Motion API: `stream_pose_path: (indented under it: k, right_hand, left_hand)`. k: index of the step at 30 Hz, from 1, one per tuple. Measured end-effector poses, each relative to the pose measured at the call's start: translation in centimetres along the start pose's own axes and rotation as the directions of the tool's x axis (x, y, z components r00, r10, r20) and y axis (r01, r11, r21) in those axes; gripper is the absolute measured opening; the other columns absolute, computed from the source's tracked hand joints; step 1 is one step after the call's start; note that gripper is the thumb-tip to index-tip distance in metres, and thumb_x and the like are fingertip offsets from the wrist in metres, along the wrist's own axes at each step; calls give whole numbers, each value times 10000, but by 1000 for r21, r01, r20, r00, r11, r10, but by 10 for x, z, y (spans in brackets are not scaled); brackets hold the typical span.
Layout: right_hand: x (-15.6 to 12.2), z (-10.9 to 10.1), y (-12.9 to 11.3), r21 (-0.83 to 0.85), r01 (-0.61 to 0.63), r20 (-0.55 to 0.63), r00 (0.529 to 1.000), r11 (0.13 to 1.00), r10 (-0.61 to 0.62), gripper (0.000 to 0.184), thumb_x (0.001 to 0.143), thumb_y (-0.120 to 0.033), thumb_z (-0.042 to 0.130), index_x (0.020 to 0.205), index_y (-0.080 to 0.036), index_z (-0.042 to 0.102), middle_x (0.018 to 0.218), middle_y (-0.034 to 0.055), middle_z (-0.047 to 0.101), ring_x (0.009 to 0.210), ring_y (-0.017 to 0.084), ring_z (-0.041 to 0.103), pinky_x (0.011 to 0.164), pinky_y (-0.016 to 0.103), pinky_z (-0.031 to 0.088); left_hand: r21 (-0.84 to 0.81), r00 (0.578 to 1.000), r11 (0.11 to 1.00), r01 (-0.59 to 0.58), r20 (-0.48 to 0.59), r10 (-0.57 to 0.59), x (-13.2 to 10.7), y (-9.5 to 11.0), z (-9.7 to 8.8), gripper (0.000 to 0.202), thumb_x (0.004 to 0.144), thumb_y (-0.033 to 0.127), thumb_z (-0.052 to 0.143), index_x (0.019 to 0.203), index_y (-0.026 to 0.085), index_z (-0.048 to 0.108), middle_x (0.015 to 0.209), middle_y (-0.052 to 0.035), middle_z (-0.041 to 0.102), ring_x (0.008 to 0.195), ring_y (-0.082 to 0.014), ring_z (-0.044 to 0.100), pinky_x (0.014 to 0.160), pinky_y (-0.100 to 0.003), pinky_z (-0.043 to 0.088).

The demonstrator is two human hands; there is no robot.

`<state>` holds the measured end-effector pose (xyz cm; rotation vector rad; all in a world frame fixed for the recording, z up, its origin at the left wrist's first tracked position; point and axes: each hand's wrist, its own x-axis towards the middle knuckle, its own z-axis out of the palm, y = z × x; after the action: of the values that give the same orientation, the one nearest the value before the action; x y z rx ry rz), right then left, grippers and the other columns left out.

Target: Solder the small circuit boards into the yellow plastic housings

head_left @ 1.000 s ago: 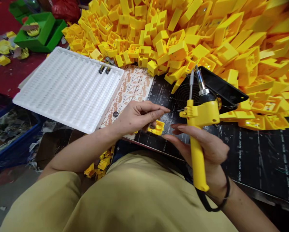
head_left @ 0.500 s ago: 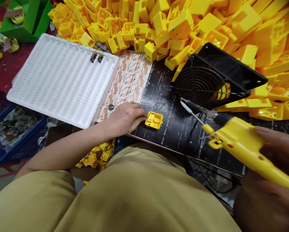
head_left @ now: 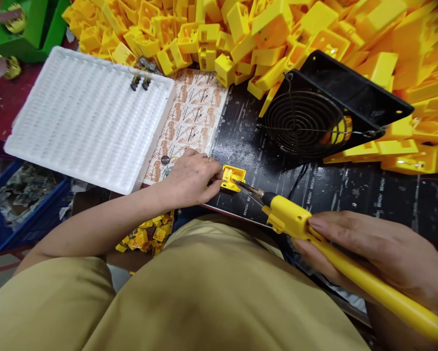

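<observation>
**Just below mid-frame, iron tip meets housing**

Near the bench's front edge, the small yellow housing (head_left: pixel 233 177) sits on the black mat (head_left: pixel 350 195). It is a squarish open shell with its hollow side up. The left hand (head_left: pixel 189 178) steadies its left side, grip closed with the fingertips against it. The right hand (head_left: pixel 380 253) has its grip wrapped round the handle of the yellow soldering iron (head_left: pixel 295 222), whose dark tip reaches the housing's lower edge.

Half a second earlier the iron hung at the right of the frame, its tip well apart from the housing. The housing and left hand were in the same spot.

A black fan (head_left: pixel 307 124) stands tilted to the upper right. A heap of yellow parts (head_left: pixel 277 29) fills the top. A white ribbed tray (head_left: pixel 87 117) lies at upper left, with a printed sheet (head_left: pixel 193 112) between it and the mat. Green bins (head_left: pixel 25 29) sit in the top-left corner, and a blue crate (head_left: pixel 7 229) is at lower left.
</observation>
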<state>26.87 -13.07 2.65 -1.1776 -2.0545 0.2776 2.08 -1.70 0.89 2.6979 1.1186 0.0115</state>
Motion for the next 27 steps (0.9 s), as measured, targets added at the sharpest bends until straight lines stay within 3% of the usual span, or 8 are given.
stream_pose_path:
  k: [2,6,12,17,20,24,27]
  right_hand:
    - [6,1,7,19,123,47,991,992,-124,45,913,-286,623,911,-246,604,701,-36,679,573,95,653,510,156,551]
    - [17,4,8,-34,172,32,985,984,-171,177,915,-281,623,754,-232,567,658,-31,662,548,91,642,528,155,559]
    - [24,4,6,-43,297,69,953,954,-294,145,907,-248,639,798,-185,568,686,5,681,585,81,650,562,147,547]
    - [16,2,8,-70,299,96,952,952,-292,126,852,-207,701,889,-165,589,757,19,689,668,97,660,605,198,557]
    - [9,-4,11,-89,229,91,971,969,-221,65,895,-213,637,847,-192,599,749,4,674,635,103,651,583,194,551]
    - [2,-6,16,-121,29,67,998,992,-21,57,908,-280,608,878,-231,611,790,5,677,588,124,645,479,198,522]
    - [2,5,14,-82,-22,19,1000,996,24,171,937,-311,570,797,-215,591,732,18,658,595,120,645,518,197,536]
  left_hand:
    - [10,1000,1000,-7,-2,7,0,0,0,195,825,250,496,805,171,673,696,-45,673,725,-218,630,771,-371,390]
    - [28,999,999,-16,-33,17,0,0,0,212,837,257,485,802,168,674,692,-50,676,713,-206,622,766,-362,384]
    - [19,998,1000,-18,-58,19,-1,0,4,230,842,259,473,784,161,672,681,-56,669,700,-213,623,769,-374,384]
    - [38,995,998,-46,-83,49,-1,-2,4,209,828,255,485,769,165,665,657,-44,652,691,-208,615,760,-368,381]
    - [-10,994,999,-31,-107,30,0,-5,1,214,840,261,479,775,167,660,670,-29,659,678,-182,604,776,-349,398]
    - [-55,992,998,23,-124,-30,5,-9,0,232,856,270,464,815,162,665,719,-33,677,690,-177,610,814,-357,419]
    - [-6,994,1000,31,-105,-31,10,-10,5,245,853,271,458,830,161,675,723,-46,679,717,-208,624,793,-368,425]
